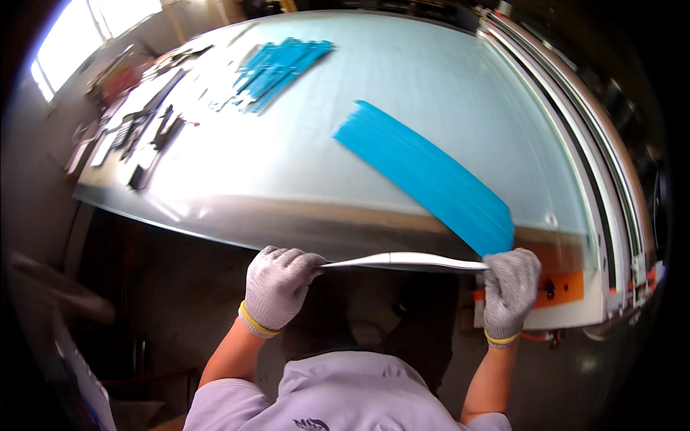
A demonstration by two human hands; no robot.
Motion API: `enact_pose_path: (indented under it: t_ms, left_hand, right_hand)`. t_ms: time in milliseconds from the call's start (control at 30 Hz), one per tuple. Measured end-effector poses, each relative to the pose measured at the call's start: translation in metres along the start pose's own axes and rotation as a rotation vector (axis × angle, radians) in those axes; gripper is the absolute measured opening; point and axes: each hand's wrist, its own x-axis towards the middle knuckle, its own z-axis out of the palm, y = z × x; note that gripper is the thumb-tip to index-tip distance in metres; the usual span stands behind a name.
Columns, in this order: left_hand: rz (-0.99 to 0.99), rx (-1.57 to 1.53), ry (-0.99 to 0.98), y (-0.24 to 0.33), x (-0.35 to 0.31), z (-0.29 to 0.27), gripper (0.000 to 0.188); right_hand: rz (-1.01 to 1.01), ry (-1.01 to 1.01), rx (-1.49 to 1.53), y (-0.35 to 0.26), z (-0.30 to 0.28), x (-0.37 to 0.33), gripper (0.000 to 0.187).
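Observation:
My left hand (284, 287), in a grey knit glove with a yellow cuff, is closed on the left end of a thin white strip (392, 259). My right hand (512, 289), gloved alike, grips its right end. Seen almost edge-on, the strip bows slightly upward in the middle, in front of my body at the table's near edge. Its exact kind does not show. Just beyond the right hand lies a long bright blue stack of strips (431, 179), slanting across the glossy pale table (302, 144). Its near end almost meets that hand in the picture.
A looser pile of blue pieces (284, 65) lies on the table's far left part. Several dark and pale tools and scraps (147, 133) sit along the left edge. A white and metal rail (575, 136) runs down the right side, with an orange panel (560, 289) at its near end.

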Motion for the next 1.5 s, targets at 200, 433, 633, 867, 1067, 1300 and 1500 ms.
enact_pose_path:
  t_ms: [200,433,633,867,1067,1300,1500]
  left_hand:
    - [-0.692,-0.647,0.345,-0.088,-0.009,-0.070,0.025]
    - [-0.856,-0.248,0.620,-0.346,-0.034,-0.189,0.029]
    - [-1.128,-0.086,0.396,-0.529,-0.109,-0.255,0.028]
    - [-0.609,0.240,0.574,-0.570,-0.074,-0.329,0.039]
    - [-0.957,1.067,0.283,-0.470,0.047,-0.231,0.033]
    - [-0.166,0.019,0.239,-0.162,0.039,-0.046,0.043]
    - [-0.035,-0.257,0.022,-0.004,0.054,0.045,0.042]
  right_hand:
    - [0.266,0.203,0.081,-0.022,0.055,0.026,0.029]
    - [0.263,-0.033,0.214,-0.053,0.112,0.026,0.019]
    - [0.260,-0.080,0.153,-0.053,0.112,0.028,0.017]
    - [0.302,-0.091,0.118,-0.061,0.120,0.033,0.016]
    - [0.263,-0.057,0.000,-0.065,0.117,0.039,0.014]
    - [0.192,-0.070,0.047,-0.055,0.113,0.034,0.017]
    - [0.139,0.067,0.101,-0.012,0.074,0.020,0.030]
